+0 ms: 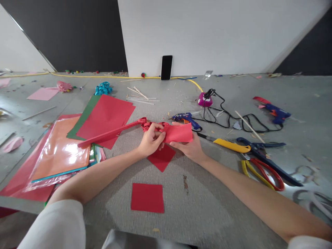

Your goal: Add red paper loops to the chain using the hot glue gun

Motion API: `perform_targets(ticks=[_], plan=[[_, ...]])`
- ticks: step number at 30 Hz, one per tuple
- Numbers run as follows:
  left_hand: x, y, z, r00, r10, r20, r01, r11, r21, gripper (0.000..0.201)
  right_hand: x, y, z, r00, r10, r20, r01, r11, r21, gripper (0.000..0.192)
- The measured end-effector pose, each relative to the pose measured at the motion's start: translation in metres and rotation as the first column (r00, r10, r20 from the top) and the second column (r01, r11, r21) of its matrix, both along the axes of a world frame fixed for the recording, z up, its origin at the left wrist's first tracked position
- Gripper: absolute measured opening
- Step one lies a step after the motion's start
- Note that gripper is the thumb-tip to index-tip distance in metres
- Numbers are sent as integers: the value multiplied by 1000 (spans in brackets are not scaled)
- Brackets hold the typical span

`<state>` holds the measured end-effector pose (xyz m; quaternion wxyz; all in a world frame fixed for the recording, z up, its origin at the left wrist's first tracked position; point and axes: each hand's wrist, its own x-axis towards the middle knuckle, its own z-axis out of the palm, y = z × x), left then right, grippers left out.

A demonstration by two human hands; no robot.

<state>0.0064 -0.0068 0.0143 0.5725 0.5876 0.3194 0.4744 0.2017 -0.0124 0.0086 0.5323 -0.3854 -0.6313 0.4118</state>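
My left hand (151,140) is closed, thumb against fingers, on a crumpled red paper flower (144,127). A long, thin red paper-wrapped stick (111,132) runs from the flower to the left, over the paper stack. In my right hand (191,149) is a flat piece of red paper (179,133), its thumb in front and fingers behind. The paper's left edge meets my left fingertips and the flower; whether it is joined there is hidden. Beneath my hands lies a darker red paper square (162,158), and nearer to me another red paper square (147,197).
On the left are red sheets (105,116) and a plastic-sleeved orange pack (62,148). Behind my hands lies a blue glue gun (185,118); another glue gun (276,112), a yellow-handled cutter (230,145) and scissors (267,173) are right. A phone (166,67) leans on the wall.
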Motion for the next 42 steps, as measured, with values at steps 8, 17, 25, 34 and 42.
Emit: perform_targets(ticks=[8,17,25,34,42], plan=[[0,1,-1,1000,17,-17,-17,1000,10,39,0,1,2,994,66,-83,-71,996,-53,66],[2,4,-7,988,148,-30,-147,988,49,37,5,5,-8,998,-67,0,66,990,-125,36],[0,8,-2,993,91,73,-87,994,-60,45,6,16,-11,989,-52,-140,17,972,-236,34],[-6,11,0,982,10,188,4,997,-73,46,6,12,4,945,46,-323,-140,951,-275,24],[-8,15,-3,958,-51,283,90,988,-128,44,10,13,8,891,116,-440,-251,932,-263,29]])
